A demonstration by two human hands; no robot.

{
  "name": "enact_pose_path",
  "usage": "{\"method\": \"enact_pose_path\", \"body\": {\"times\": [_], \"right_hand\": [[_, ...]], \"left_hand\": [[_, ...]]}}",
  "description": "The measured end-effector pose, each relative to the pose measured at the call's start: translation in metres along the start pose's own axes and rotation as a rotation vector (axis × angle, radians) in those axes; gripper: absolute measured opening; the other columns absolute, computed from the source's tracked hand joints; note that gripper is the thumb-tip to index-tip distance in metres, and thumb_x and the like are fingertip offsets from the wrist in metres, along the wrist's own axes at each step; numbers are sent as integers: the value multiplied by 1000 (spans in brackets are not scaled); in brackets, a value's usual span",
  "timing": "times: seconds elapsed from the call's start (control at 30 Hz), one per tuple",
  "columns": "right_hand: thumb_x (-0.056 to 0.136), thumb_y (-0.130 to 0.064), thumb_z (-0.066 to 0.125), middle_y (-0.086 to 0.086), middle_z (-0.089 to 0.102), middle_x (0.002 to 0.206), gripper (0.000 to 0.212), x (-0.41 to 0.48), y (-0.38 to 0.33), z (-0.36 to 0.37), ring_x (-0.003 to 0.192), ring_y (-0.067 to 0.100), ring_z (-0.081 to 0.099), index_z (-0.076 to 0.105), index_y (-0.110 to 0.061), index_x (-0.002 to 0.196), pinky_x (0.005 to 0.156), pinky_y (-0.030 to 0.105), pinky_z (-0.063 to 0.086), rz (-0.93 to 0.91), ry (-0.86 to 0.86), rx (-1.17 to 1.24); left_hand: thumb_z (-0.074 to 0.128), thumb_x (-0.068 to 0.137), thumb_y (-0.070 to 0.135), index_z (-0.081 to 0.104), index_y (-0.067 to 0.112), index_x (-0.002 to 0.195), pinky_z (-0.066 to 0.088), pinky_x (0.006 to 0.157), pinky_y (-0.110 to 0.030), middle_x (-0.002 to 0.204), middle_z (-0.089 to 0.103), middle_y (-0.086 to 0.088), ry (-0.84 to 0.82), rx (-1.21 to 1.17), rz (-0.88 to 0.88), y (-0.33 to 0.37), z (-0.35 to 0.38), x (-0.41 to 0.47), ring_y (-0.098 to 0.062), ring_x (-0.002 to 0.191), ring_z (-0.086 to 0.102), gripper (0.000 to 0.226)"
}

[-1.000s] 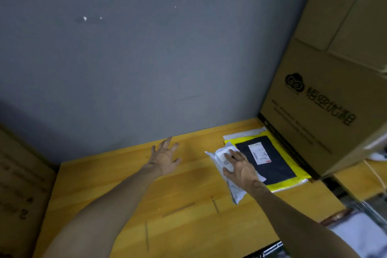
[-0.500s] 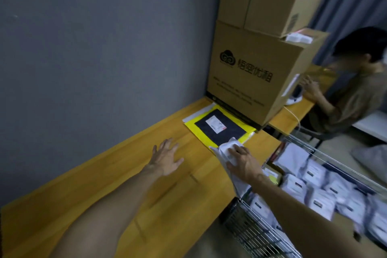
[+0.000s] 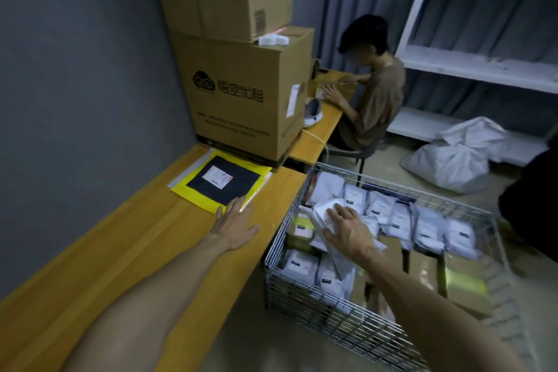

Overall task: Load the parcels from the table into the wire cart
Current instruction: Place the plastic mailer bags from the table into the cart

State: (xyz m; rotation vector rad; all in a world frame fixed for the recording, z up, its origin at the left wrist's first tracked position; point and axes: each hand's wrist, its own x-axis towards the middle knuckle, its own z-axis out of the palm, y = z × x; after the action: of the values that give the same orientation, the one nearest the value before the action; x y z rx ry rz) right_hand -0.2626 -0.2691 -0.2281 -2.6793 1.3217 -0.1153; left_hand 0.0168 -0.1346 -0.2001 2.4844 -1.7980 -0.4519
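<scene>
Mostly done, by the look of it: the wire cart (image 3: 331, 322) stands against the table's edge and already holds many bagged parcels (image 3: 381, 209), white and grey pouches laid in rough rows. The right hand (image 3: 347, 232) is over the cart's near-left part, its fingers curled round a white parcel (image 3: 323, 215), a soft crumpled mailer with a label. The parcel sits above the load and, as far as I can judge, is not yet released among the others. The left hand (image 3: 234, 228) lies flat on the table (image 3: 136, 251), fingers straight and holding nothing, with its fingertips at the near corner of a yellow-and-black parcel (image 3: 223, 183). I cannot tell whether they actually touch it. That parcel lies flat near the wall, just in front of the stacked cardboard boxes (image 3: 241, 100), and a pale flat mailer (image 3: 187, 173) shows from under its far-left side. Judgement: one transfer is in hand, and at least two items are left on the table — the yellow-and-black one and the pale one beneath it. No other parcels are visible on the stretch of tabletop in view, though its near end runs out of frame. A seated person (image 3: 373, 100) works at the far desk and takes no part in the loading.
</scene>
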Motion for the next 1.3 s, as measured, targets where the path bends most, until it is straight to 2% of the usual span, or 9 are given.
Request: {"method": "enact_pose_path", "body": {"times": [0.27, 0.4, 0.5, 0.6, 0.73, 0.87, 1.03, 1.17, 1.3], "right_hand": [[96, -52, 46, 4, 30, 153, 56, -66, 138, -14, 138, 26, 28, 41, -20, 141, 99, 46, 47, 169, 4, 20], [96, -45, 49, 7, 34, 150, 53, -92, 190, -16, 135, 29, 32, 42, -16, 140, 101, 40, 42, 237, -4, 18], [96, -44, 51, 9, 35, 151, 54, -107, 220, -9, 136, 30, 33, 43, -15, 141, 101, 40, 42, 304, 1, 36], [96, -44, 52, 10, 38, 148, 52, -115, 231, -4, 132, 31, 35, 46, -14, 138, 93, 43, 49, 347, 17, 69], [96, -45, 50, 9, 40, 145, 51, -125, 251, 11, 130, 30, 35, 47, -12, 135, 88, 43, 51, 433, -12, 79], [97, -46, 48, 10, 38, 147, 51, -123, 273, 20, 132, 31, 34, 45, -12, 136, 98, 43, 45, 509, -57, 76], [98, -46, 47, 10, 35, 150, 52, -104, 293, 17, 136, 31, 32, 43, -13, 139, 99, 38, 41, 616, -105, 16], [97, -49, 47, 12, 39, 145, 52, -81, 302, 23, 133, 31, 34, 48, -12, 134, 104, 39, 36, 725, -64, 74], [95, -52, 48, 8, 37, 150, 52, -64, 308, 41, 134, 29, 35, 47, -17, 134, 100, 41, 42, 780, -109, 85]], "left_hand": [[39, 100, 56, 21, 24, 156, 5, 121, -52, 165, 4, -4, -71, 33, 153, 145, 31, 30, -23, 152, 3, 67], [42, 99, 55, 22, 26, 156, 6, 120, -52, 165, 4, -2, -108, 44, 226, 203, 44, 43, -22, 152, 4, 66], [42, 100, 52, 22, 23, 156, 6, 121, -52, 165, 4, -3, -137, 88, 285, 236, 54, 57, -22, 152, 5, 67], [42, 100, 53, 20, 21, 157, 6, 121, -53, 165, 4, -5, -159, 108, 300, 249, 63, 72, -23, 152, 4, 69], [43, 99, 53, 21, 21, 156, 13, 120, -53, 166, 4, -6, -193, 141, 363, 268, 82, 103, -25, 152, 5, 69], [41, 100, 55, 18, 22, 157, 11, 120, -53, 166, 3, -5, -232, 153, 419, 291, 96, 140, -25, 152, 6, 70], [41, 102, 50, 17, 20, 157, 8, 121, -50, 166, 0, -7, -285, 84, 501, 315, 110, 194, -24, 152, 4, 68], [41, 102, 47, 19, 18, 157, 8, 121, -50, 166, 3, -8, -332, 77, 562, 324, 127, 230, -22, 152, 5, 66], [43, 102, 47, 21, 17, 156, 10, 120, -51, 165, 5, -7, -388, 50, 573, 329, 145, 256, -25, 151, 7, 66]]}}
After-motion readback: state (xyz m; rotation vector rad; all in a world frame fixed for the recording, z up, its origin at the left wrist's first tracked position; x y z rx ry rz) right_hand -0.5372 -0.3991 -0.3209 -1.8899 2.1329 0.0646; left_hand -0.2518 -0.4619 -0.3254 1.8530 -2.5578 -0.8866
